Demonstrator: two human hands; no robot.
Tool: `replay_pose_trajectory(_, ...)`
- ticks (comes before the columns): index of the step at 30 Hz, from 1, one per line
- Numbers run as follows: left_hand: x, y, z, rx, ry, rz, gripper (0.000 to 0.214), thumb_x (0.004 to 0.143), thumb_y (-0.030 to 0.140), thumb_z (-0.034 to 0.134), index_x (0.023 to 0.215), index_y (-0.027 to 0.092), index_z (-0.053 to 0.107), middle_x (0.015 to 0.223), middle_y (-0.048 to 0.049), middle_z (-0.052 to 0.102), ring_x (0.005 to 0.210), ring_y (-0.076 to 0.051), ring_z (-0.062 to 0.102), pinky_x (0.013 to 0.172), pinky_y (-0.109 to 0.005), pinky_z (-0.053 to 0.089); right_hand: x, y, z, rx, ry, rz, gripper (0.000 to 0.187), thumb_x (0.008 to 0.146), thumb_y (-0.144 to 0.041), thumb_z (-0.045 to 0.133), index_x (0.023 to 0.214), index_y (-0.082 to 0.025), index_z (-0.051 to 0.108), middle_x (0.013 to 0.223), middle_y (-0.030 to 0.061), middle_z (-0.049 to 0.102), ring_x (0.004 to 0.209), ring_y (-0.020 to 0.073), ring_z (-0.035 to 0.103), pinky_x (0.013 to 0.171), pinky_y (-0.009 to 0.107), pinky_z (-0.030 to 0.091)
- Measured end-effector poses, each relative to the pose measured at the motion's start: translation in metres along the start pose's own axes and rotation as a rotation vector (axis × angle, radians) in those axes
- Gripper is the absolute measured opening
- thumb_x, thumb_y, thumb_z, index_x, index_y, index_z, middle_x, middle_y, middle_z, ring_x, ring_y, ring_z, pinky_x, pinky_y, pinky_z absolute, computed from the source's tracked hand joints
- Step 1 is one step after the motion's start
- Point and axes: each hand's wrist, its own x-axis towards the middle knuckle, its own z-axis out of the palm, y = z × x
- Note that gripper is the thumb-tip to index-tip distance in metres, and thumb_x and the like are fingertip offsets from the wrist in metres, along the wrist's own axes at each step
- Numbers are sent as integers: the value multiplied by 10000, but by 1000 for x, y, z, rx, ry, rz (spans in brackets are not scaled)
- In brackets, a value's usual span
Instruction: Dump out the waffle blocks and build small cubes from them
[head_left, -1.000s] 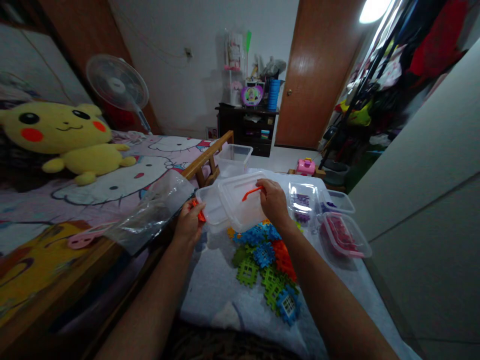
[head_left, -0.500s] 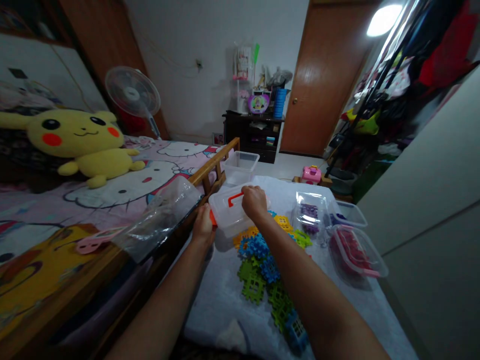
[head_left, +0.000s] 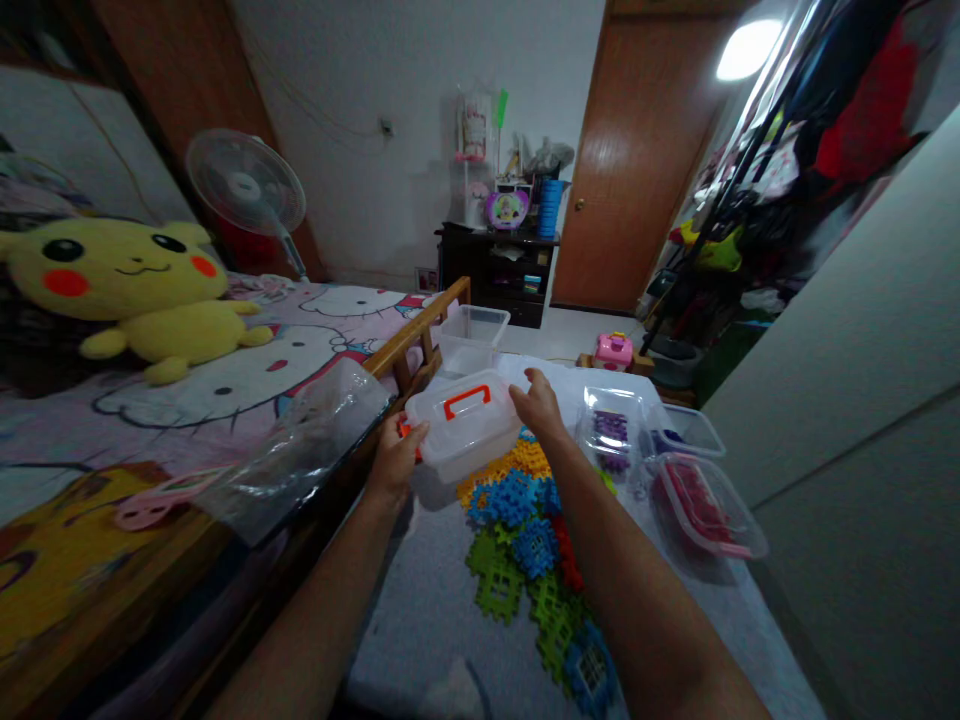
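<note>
Left hand (head_left: 395,455) grip clamps the clear box (head_left: 465,430) at its left end, by the orange latch (head_left: 406,430). Right hand (head_left: 536,405) seems to pinch the right edge, fingers partly hidden. The box hovers over the blocks (head_left: 517,500) on the blanket (head_left: 431,590). Best kept level, with even pressure at both ends.

Centre frame: left hand (head_left: 394,455) grips the left end of a clear lidded box (head_left: 465,430), orange handle on top. Right hand (head_left: 536,405) at its right edge, probably touching; dim. Colourful blocks (head_left: 525,515) just below.
</note>
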Motion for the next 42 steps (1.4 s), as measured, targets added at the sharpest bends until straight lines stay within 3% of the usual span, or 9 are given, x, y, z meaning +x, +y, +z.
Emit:
replay_pose_trajectory(2,-1,1,3,10,-3,-2,432,714,239,731,1104,169,560,916,-36,686,795,-176,679,790,-318,542,2,12,-3,155,-68,204,649,735,-346,665,1324,-120,517,1252,174,629,1136,286,586,980,413,452)
replay_pose_trajectory(4,0,3,7,15,-4,-3,399,742,231,698,1112,169,563,923,-42,685,804,-178,675,791,-315,537,0,22,-2,229,-125,266,667,728,-421,660,1301,-110,519,1136,164,670,991,276,642,843,397,511)
replay_pose_trajectory(7,5,4,13,37,34,10,363,769,221,652,1118,176,562,922,-36,675,789,-168,660,757,-287,525,-4,29,2,293,-164,233,551,743,-455,615,1183,-125,583,999,114,696,867,236,655,733,337,519)
replay_pose_trajectory(12,19,6,18,91,98,26,350,761,215,640,1101,174,571,924,-24,651,774,-153,632,724,-253,504,-6,35,0,360,-182,131,458,742,-469,612,1083,-163,628,964,61,696,878,209,641,762,304,508)
replay_pose_trajectory(21,31,9,23,161,47,-20,459,775,186,642,1222,166,538,1101,-79,653,927,-177,658,787,-248,518,-15,44,6,-21,67,-160,432,866,-294,480,1241,-122,608,1248,160,653,1155,260,588,1039,401,422)
replay_pose_trajectory(25,28,9,20,198,56,-13,587,771,216,686,1318,174,478,1151,-96,647,1002,-212,656,856,-305,527,-22,38,9,-118,95,-237,409,909,-238,408,1221,-91,627,1211,184,667,1114,272,608,1013,410,442)
replay_pose_trajectory(30,21,9,21,315,9,83,509,782,181,632,1276,182,511,1170,-88,656,1088,-240,629,935,-345,505,-26,31,7,-205,93,-249,407,938,-184,363,1231,-109,636,1181,158,693,1043,257,639,961,366,459)
replay_pose_trajectory(36,20,18,26,672,-63,212,408,844,174,491,1251,172,521,1243,-115,632,1195,-265,580,1046,-391,435,-28,24,6,-319,74,-244,404,937,-110,343,1185,-135,660,1117,120,720,959,223,648,908,309,443)
replay_pose_trajectory(42,20,33,30,969,-139,229,352,853,112,439,1196,127,515,1292,-196,607,1268,-311,542,1093,-422,372,-28,19,4,-377,51,-254,421,928,-82,321,1166,-146,662,1103,107,722,949,213,637,894,291,428)
